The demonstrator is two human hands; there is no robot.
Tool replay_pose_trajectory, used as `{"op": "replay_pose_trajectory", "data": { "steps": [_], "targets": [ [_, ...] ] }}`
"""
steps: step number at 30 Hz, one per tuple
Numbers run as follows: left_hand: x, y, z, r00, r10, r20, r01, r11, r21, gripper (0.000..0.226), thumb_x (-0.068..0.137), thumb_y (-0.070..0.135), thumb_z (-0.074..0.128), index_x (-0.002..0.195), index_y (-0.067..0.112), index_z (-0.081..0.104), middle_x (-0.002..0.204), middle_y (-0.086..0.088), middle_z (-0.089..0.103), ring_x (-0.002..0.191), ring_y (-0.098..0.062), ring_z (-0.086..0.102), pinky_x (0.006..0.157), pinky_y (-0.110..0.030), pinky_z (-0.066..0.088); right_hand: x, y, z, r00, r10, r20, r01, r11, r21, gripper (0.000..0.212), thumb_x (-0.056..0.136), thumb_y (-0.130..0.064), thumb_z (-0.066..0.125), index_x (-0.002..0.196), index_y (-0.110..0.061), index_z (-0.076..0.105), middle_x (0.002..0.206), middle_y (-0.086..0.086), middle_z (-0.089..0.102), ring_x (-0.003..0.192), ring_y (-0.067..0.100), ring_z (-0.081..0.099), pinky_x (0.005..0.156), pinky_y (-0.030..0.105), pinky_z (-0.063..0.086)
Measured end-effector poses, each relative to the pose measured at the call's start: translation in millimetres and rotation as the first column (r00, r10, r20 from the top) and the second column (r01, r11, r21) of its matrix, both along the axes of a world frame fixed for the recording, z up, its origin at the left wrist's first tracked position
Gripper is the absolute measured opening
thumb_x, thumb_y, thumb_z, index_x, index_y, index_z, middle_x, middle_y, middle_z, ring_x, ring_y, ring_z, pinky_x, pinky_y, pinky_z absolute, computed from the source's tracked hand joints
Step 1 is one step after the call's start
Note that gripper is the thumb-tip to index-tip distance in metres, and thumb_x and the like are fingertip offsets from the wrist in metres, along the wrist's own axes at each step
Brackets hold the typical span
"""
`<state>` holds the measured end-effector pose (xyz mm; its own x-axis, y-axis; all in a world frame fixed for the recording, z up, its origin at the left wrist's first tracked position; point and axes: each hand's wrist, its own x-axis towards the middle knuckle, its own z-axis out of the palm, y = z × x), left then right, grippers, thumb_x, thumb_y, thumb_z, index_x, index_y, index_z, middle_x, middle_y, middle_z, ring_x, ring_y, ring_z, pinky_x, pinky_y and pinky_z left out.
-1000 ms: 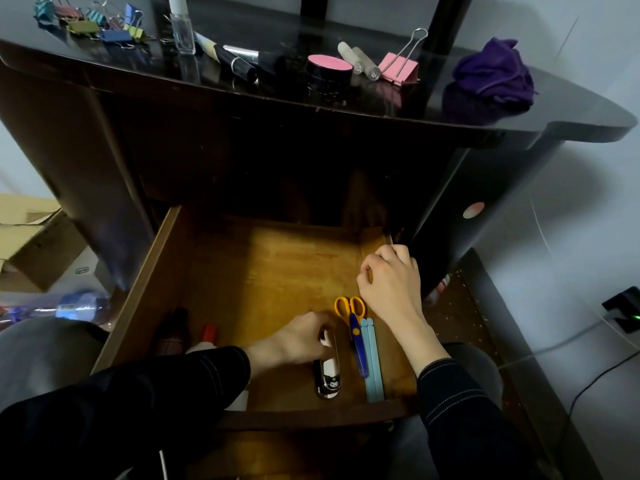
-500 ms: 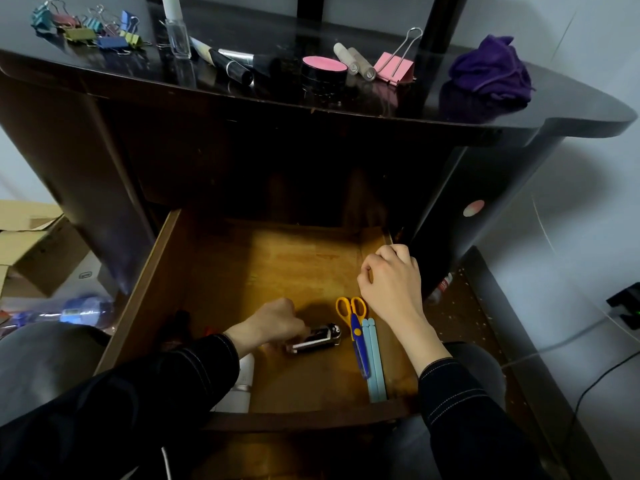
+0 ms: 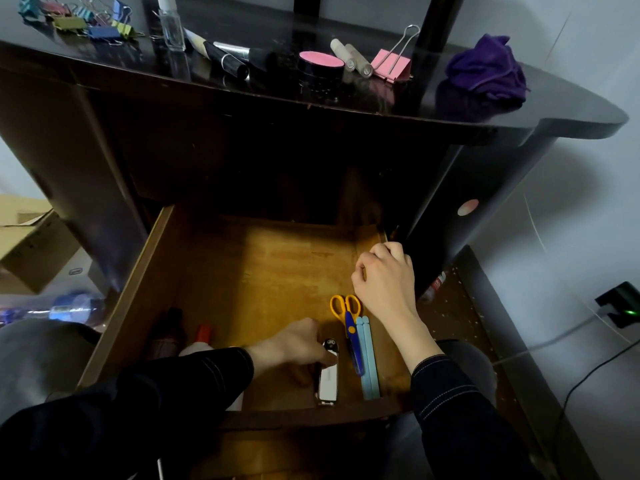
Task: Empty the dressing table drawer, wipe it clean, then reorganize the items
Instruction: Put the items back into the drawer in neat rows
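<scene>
Left fingers [image 3: 320,355] grip nail clipper [image 3: 328,381]; right fingers [image 3: 386,251] grip drawer wall [image 3: 367,238]

**Legible markings in the head view: none readable**

No word, number or brand name can be read. The marks that show are as follows. At 6 o'clock, in the open wooden drawer [image 3: 138,289], the white flat metal nail clipper [image 3: 327,375] bears a small dark cartoon figure on its far end. At 9 o'clock, the brown cardboard box [image 3: 31,258] carries a small printed mark, too blurred to read. At 3 o'clock, a round pale pink sticker [image 3: 467,206] sits on the side panel of the dark glossy dressing table [image 3: 485,174]. At 4 o'clock, a small floor bottle [image 3: 437,284] has an unreadable red label. At the far 3 o'clock edge, the black plug adapter [image 3: 620,304] shows a green light.
</scene>
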<state>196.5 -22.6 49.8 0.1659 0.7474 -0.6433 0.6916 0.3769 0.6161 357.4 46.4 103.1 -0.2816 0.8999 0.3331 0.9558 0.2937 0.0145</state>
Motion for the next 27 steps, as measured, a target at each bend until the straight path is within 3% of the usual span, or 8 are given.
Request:
{"op": "replay_pose_trajectory", "data": {
  "steps": [4, 9, 17, 22, 25, 27],
  "targets": [
    [15, -1, 1, 0.988, 0.109, 0.114, -0.091, 0.984, -0.152, 0.024, 0.091, 0.020, 0.073, 0.100, 0.005, 0.057, 0.089, -0.015, 0.070, 0.058, -0.023, 0.071, 0.047, -0.029, 0.056, 0, 0, 1, 1.000, -0.001, 0.004, 0.001, 1.000, 0.003, 0.026, 0.094, -0.030, 0.053, 0.098, -0.017, 0.075, 0.109, 0.003, 0.068, 0.117, 0.024, 0.050, 0.090, 0.039, 0.046],
    [20, -2, 0, 0.990, 0.094, 0.106, -0.081, 0.989, -0.125, 0.035, 0.092, 0.022, 0.072, 0.116, 0.001, 0.057, 0.091, -0.015, 0.071, 0.058, -0.024, 0.071, 0.044, -0.026, 0.054, 1, 1, 0, 1.000, -0.003, 0.013, 0.003, 1.000, 0.001, 0.026, 0.094, -0.030, 0.053, 0.098, -0.017, 0.074, 0.109, 0.002, 0.068, 0.118, 0.024, 0.050, 0.090, 0.039, 0.046],
    [21, 0, 0, 0.997, -0.020, 0.078, 0.025, 0.997, -0.075, 0.034, 0.093, 0.025, 0.070, 0.117, 0.006, 0.054, 0.092, -0.008, 0.067, 0.061, -0.018, 0.069, 0.046, -0.023, 0.054, 0, 0, 0, 1.000, 0.001, -0.018, -0.001, 1.000, -0.012, 0.023, 0.094, -0.029, 0.055, 0.096, -0.016, 0.074, 0.109, 0.003, 0.068, 0.118, 0.025, 0.050, 0.090, 0.040, 0.046],
    [20, 2, -2, 0.996, -0.087, 0.030, 0.087, 0.996, 0.003, 0.043, 0.093, 0.029, 0.071, 0.128, 0.011, 0.053, 0.103, -0.004, 0.064, 0.093, -0.023, 0.069, 0.078, -0.035, 0.061, 1, 1, -1, 1.000, 0.010, -0.028, -0.010, 1.000, -0.005, 0.022, 0.093, -0.029, 0.056, 0.095, -0.017, 0.074, 0.108, 0.003, 0.068, 0.118, 0.025, 0.050, 0.090, 0.040, 0.046],
    [19, 3, -2, 0.996, -0.078, 0.037, 0.078, 0.997, 0.008, 0.046, 0.091, 0.029, 0.072, 0.128, 0.012, 0.052, 0.097, 0.001, 0.061, 0.077, -0.014, 0.066, 0.058, -0.024, 0.058, 1, 1, -1, 0.999, 0.016, -0.028, -0.016, 1.000, 0.003, 0.022, 0.093, -0.029, 0.056, 0.095, -0.017, 0.074, 0.107, 0.002, 0.069, 0.117, 0.024, 0.050, 0.090, 0.040, 0.046],
    [18, 3, -1, 0.996, -0.090, 0.027, 0.089, 0.996, 0.031, 0.045, 0.090, 0.030, 0.073, 0.127, 0.013, 0.052, 0.095, 0.002, 0.060, 0.073, -0.011, 0.063, 0.054, -0.022, 0.055, 2, 1, -1, 0.999, 0.018, -0.033, -0.018, 1.000, 0.004, 0.022, 0.093, -0.029, 0.056, 0.094, -0.017, 0.074, 0.107, 0.003, 0.069, 0.117, 0.024, 0.051, 0.090, 0.040, 0.047]
  ]
}}
